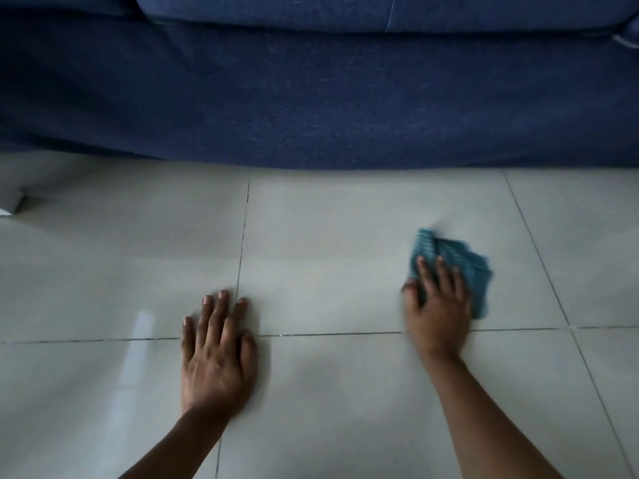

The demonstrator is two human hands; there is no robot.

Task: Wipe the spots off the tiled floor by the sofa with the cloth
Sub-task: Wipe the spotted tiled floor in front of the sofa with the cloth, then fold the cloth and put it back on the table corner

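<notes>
Right hand: the right hand (437,302) lies palm down on the cloth (449,267), fingers spread and pressing it flat to the floor rather than curled round it; hand and cloth are both smeared by motion blur.
Left hand: the left hand (218,354) is open, palm flat on the tiles, fingers slightly fanned, straddling a grout crossing; it holds nothing.
Hidden: the near part of the cloth is covered by the right palm, so its full outline cannot be made out; any spots on the floor are too faint to pick out in the dim, blurred view.
Cloth position: teal, ribbed, crumpled, on the tile right of centre, between the right hand and the sofa (311,98).
Cloth axis: its long side runs roughly from upper left to lower right, one corner pointing toward the sofa.
Floor: the pale glossy tiled floor (328,236) shows thin dark grout lines and a light streak left of the left hand.
Edges: the sofa's dark blue base bounds the far side, well apart from the cloth.
Open room: bare tile lies between the two hands and on to the cloth's right.
Cut off: a pale object (14,202) at the left border is only partly in view and unidentifiable.
</notes>
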